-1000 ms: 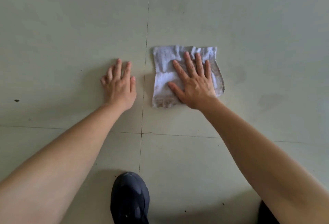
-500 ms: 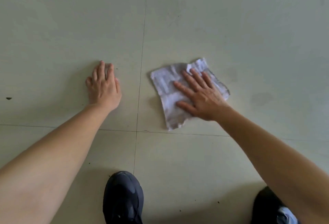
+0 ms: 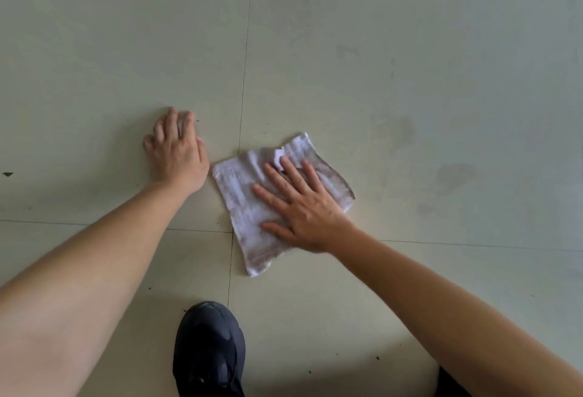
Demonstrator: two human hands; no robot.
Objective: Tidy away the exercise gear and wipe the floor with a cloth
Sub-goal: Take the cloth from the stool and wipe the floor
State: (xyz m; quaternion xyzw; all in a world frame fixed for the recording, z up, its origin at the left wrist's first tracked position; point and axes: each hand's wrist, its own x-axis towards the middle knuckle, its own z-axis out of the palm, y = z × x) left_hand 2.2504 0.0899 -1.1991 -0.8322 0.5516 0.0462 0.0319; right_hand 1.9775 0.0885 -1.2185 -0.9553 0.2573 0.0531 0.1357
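Cloth [image 3: 252, 207] lies flat on the floor [image 3: 410, 49], across the tile joint just right of my left hand [image 3: 176, 157]. My right hand [image 3: 303, 207] presses it, fingers spread. Left hand rests flat on tile. Below the cloth, my shoe [image 3: 209, 349].

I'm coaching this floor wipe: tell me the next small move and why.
Probably slide the cloth rightward under the flat right hand, toward the dark smudges: they lie just beside it, while the left hand braces on the floor.
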